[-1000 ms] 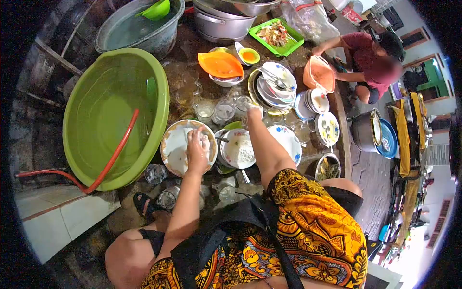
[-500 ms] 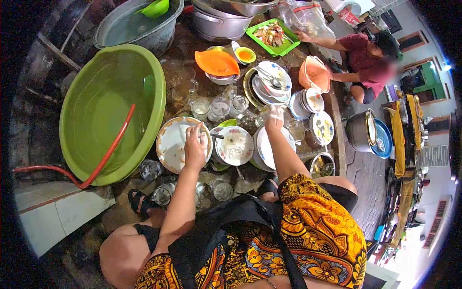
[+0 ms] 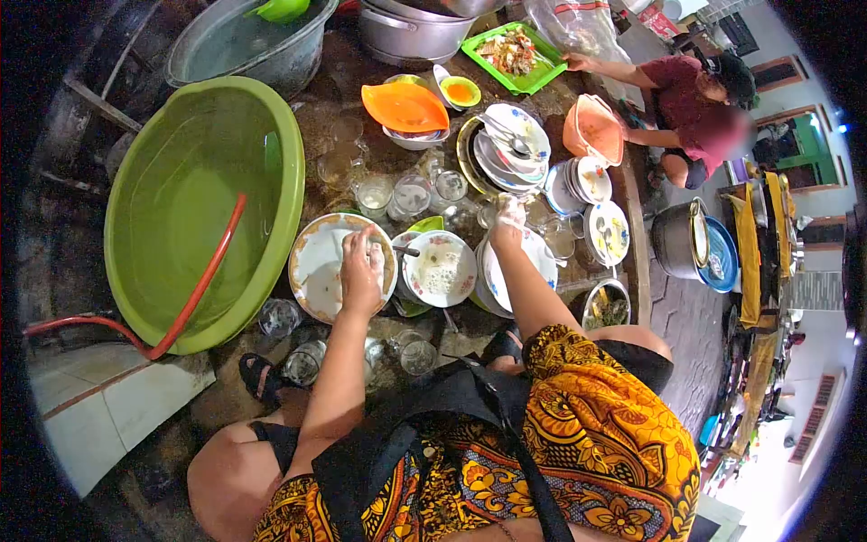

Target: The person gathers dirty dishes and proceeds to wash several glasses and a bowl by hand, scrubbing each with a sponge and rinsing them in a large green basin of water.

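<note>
My left hand (image 3: 361, 275) is over a large white plate with a brown patterned rim (image 3: 316, 280). Its fingers are curled together, and pale suds show on them; what they hold, if anything, is hidden. My right hand (image 3: 509, 219), also sudsy, is closed above a stack of white plates (image 3: 533, 271), close beside a clear glass (image 3: 486, 214). I cannot make out what is inside that grip. Between my hands lies a floral white bowl (image 3: 440, 273) with suds in it. A dark utensil handle (image 3: 406, 250) juts toward it from the left.
A big green tub of water (image 3: 199, 316) with a red hose (image 3: 212, 253) stands left. Glass mugs (image 3: 411, 194), an orange dish (image 3: 404, 107), stacked plates with spoons (image 3: 515, 135), a peach basket (image 3: 593, 131) and a green tray of scraps (image 3: 513, 59) surround me. A person (image 3: 677, 99) crouches at upper right.
My right hand has moved slightly down and left, closer to the glass. My left hand stays over the rimmed plate. The whole view has shifted a little.
</note>
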{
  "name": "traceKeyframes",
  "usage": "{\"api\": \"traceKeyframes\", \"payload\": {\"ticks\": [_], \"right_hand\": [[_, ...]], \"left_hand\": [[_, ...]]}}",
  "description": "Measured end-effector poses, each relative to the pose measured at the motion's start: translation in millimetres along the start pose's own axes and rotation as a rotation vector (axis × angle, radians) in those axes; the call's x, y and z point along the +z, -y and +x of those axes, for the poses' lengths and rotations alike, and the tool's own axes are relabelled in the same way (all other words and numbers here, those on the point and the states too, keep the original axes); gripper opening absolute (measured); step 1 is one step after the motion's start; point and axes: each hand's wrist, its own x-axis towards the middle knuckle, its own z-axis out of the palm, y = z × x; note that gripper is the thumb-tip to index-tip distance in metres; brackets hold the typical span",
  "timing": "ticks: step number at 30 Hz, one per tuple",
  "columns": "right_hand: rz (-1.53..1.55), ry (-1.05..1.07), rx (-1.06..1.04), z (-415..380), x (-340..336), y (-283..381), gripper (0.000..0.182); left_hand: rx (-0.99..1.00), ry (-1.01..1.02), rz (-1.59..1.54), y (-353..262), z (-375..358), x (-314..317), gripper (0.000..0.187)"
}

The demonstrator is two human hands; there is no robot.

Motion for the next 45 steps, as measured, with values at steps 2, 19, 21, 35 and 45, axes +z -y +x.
{"api": "traceKeyframes", "payload": {"ticks": [2, 19, 21, 35, 45], "right_hand": [[-0.060, 0.124, -0.025, 8.9, -3.7, 3.5, 0.025], [-0.348, 0.695, 0.218, 57.0, -12.8, 26.0, 0.031], [-0.357, 0.740, 0.206, 61.4, -21.3, 31.1, 0.031], [1.668, 0.670, 0.473, 61.1, -118.0, 54.4, 0.038], [1.936, 0.753, 0.950, -21.1, -66.1, 156.1, 0.045]], "left_hand": [[-0.002, -0.007, -0.021, 3.7, -0.1, 3.9, 0.029], [0.029, -0.026, -0.007, -5.2, -2.7, 0.5, 0.026], [0.064, -0.049, 0.035, -5.2, -2.4, -0.1, 0.027], [0.021, 0.100, -0.487, -39.6, 0.6, 30.4, 0.058], [0.086, -0.334, -0.382, -75.9, -4.1, 4.7, 0.060]]}}
